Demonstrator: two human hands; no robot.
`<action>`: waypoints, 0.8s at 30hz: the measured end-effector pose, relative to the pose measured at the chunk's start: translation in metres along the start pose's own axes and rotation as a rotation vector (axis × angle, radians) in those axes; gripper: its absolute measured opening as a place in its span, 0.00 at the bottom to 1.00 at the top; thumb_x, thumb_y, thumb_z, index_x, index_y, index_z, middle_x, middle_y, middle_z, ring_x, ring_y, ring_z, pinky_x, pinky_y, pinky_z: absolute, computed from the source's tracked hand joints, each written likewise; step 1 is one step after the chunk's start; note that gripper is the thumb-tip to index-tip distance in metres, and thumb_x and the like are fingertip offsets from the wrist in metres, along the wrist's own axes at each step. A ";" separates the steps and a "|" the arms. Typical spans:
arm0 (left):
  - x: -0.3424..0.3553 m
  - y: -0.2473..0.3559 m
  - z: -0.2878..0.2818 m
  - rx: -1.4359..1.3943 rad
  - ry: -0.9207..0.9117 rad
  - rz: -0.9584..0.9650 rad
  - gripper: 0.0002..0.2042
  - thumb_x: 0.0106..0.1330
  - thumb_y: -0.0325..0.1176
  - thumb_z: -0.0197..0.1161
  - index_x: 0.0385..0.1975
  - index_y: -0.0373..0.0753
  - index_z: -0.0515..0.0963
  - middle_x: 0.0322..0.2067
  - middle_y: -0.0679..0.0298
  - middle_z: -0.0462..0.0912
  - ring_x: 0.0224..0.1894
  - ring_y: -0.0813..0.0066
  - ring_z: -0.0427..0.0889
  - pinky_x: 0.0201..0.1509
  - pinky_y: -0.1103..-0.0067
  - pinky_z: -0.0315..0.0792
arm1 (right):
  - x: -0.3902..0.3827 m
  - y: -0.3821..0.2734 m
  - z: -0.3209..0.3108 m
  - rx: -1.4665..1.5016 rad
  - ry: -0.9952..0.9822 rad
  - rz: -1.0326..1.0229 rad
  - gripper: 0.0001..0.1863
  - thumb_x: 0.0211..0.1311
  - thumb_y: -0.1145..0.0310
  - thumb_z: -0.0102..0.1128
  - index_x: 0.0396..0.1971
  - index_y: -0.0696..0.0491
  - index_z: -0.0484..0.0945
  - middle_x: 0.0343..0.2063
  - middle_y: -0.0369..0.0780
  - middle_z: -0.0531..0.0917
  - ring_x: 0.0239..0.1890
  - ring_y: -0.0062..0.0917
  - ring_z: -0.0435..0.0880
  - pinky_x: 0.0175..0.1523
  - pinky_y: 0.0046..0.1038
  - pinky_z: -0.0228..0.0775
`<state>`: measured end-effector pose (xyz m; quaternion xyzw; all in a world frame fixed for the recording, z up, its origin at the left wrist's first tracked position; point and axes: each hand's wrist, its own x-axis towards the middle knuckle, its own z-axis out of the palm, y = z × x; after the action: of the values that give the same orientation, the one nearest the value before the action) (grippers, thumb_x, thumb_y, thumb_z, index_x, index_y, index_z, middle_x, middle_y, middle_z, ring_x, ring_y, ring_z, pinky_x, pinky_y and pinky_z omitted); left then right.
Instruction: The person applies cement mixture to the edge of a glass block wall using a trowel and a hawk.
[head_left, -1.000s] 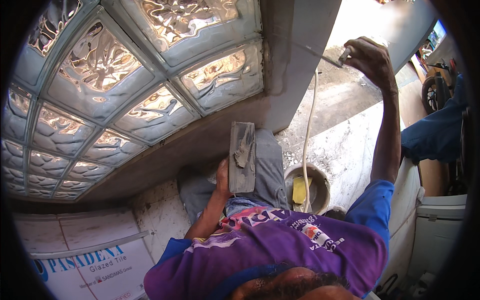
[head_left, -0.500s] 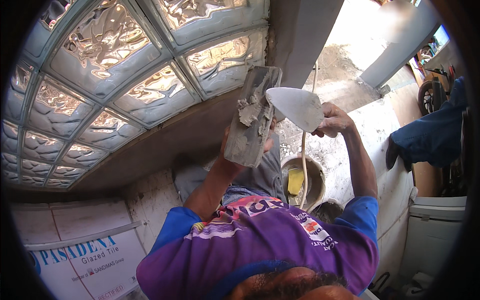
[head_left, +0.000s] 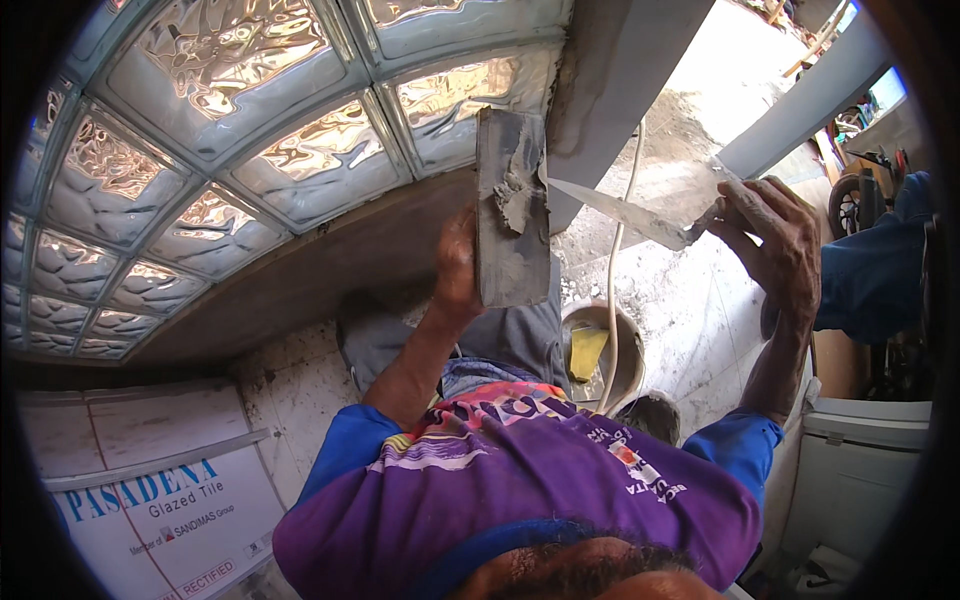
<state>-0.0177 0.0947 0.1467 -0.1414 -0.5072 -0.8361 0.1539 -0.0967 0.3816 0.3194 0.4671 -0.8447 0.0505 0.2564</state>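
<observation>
Gripping the board [head_left: 508, 268] from its left edge and underneath, your left hand [head_left: 459, 262] holds it before the glass blocks [head_left: 325, 160], a lump of mortar [head_left: 514, 200] on its face; most fingers are hidden. Your right hand [head_left: 775, 240] pinches the trowel [head_left: 632, 214] by its handle end, blade nearly edge-on, its tip near the board's right edge; whether they touch, you cannot tell from here.

Just below, the bucket [head_left: 634, 365] holds a yellow piece [head_left: 586, 352], and a pale cable [head_left: 613, 275] runs across its mouth. Beside it, a dark pot [head_left: 655, 412] is partly hidden by your shirt [head_left: 540, 470]; its contents are unclear. A white bin [head_left: 850, 470] stands at the right.

Large blue letters, smaller dark print and a red stamp mark the carton [head_left: 195, 505] at lower left; your purple shirt carries lettering too. Farther right, another person's blue-trousered leg [head_left: 870, 270] extends near a dark wheel [head_left: 845, 208].
</observation>
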 end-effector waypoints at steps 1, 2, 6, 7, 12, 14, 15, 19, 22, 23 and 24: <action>-0.002 -0.002 0.000 -0.013 0.021 0.016 0.41 0.64 0.65 0.45 0.60 0.29 0.62 0.49 0.55 0.74 0.48 0.70 0.77 0.50 0.75 0.74 | 0.004 -0.003 -0.003 -0.078 0.025 -0.033 0.17 0.40 0.68 0.74 0.34 0.54 0.81 0.29 0.38 0.84 0.29 0.27 0.82 0.33 0.28 0.76; -0.003 -0.003 -0.002 -0.004 0.000 0.017 0.40 0.64 0.64 0.45 0.60 0.28 0.62 0.49 0.55 0.75 0.48 0.70 0.77 0.50 0.75 0.73 | 0.006 -0.003 -0.004 -0.091 0.027 -0.046 0.17 0.40 0.68 0.73 0.34 0.54 0.81 0.29 0.38 0.84 0.29 0.27 0.82 0.33 0.28 0.76; -0.002 0.002 -0.002 0.033 -0.038 0.058 0.36 0.67 0.58 0.43 0.59 0.28 0.64 0.47 0.55 0.76 0.47 0.70 0.78 0.49 0.77 0.73 | 0.008 -0.003 -0.008 -0.108 0.057 -0.046 0.17 0.40 0.68 0.74 0.35 0.53 0.82 0.29 0.38 0.85 0.30 0.26 0.82 0.32 0.27 0.76; 0.000 0.004 0.000 0.041 -0.037 0.076 0.34 0.68 0.57 0.43 0.58 0.28 0.64 0.46 0.55 0.76 0.46 0.70 0.78 0.49 0.77 0.73 | 0.007 -0.004 -0.009 -0.105 0.070 -0.032 0.17 0.40 0.68 0.74 0.35 0.53 0.82 0.29 0.38 0.85 0.30 0.27 0.82 0.32 0.27 0.76; 0.004 0.012 -0.012 0.565 -0.073 0.247 0.31 0.69 0.52 0.40 0.57 0.27 0.66 0.45 0.55 0.76 0.46 0.70 0.78 0.49 0.76 0.72 | 0.011 -0.012 -0.002 -0.102 0.072 -0.064 0.17 0.40 0.67 0.74 0.33 0.52 0.81 0.28 0.36 0.84 0.29 0.24 0.81 0.32 0.27 0.75; 0.005 0.015 -0.009 0.555 -0.075 0.207 0.31 0.69 0.52 0.40 0.56 0.27 0.66 0.45 0.54 0.76 0.46 0.70 0.78 0.49 0.76 0.72 | 0.013 -0.015 0.001 -0.147 0.096 -0.064 0.17 0.40 0.67 0.73 0.33 0.52 0.81 0.28 0.35 0.84 0.29 0.24 0.81 0.32 0.26 0.75; 0.003 0.014 -0.004 0.351 -0.064 0.125 0.30 0.68 0.52 0.41 0.56 0.28 0.67 0.45 0.54 0.76 0.46 0.70 0.78 0.49 0.76 0.72 | 0.013 -0.014 0.001 -0.150 0.105 -0.061 0.17 0.40 0.67 0.73 0.33 0.52 0.81 0.28 0.35 0.84 0.29 0.24 0.81 0.32 0.26 0.75; 0.001 0.015 0.001 0.115 -0.030 0.049 0.27 0.69 0.49 0.42 0.55 0.30 0.68 0.45 0.55 0.76 0.46 0.71 0.77 0.49 0.76 0.72 | 0.013 -0.010 0.005 -0.141 0.132 -0.024 0.17 0.41 0.67 0.73 0.34 0.52 0.81 0.28 0.35 0.84 0.30 0.24 0.81 0.32 0.26 0.75; 0.002 0.021 0.004 0.329 -0.095 0.157 0.25 0.72 0.46 0.40 0.55 0.31 0.68 0.45 0.57 0.76 0.45 0.73 0.77 0.49 0.77 0.71 | 0.009 -0.003 0.016 -0.116 0.185 0.036 0.17 0.42 0.67 0.73 0.35 0.53 0.81 0.28 0.36 0.84 0.30 0.25 0.82 0.32 0.27 0.75; 0.000 0.024 0.006 0.261 -0.086 0.100 0.24 0.72 0.44 0.39 0.55 0.30 0.68 0.45 0.57 0.76 0.45 0.73 0.77 0.50 0.77 0.71 | 0.007 -0.001 0.021 -0.104 0.207 0.057 0.17 0.42 0.67 0.73 0.35 0.53 0.81 0.28 0.36 0.84 0.30 0.25 0.82 0.32 0.27 0.75; -0.004 0.026 0.008 0.192 -0.076 0.042 0.23 0.73 0.43 0.38 0.56 0.30 0.68 0.45 0.57 0.77 0.45 0.73 0.77 0.50 0.78 0.71 | 0.005 -0.001 0.026 -0.066 0.227 0.129 0.17 0.43 0.67 0.73 0.36 0.53 0.81 0.29 0.37 0.84 0.29 0.25 0.83 0.32 0.27 0.75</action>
<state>-0.0030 0.0908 0.1697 -0.1681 -0.5874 -0.7742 0.1652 -0.1083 0.3687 0.2989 0.3944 -0.8398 0.0916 0.3616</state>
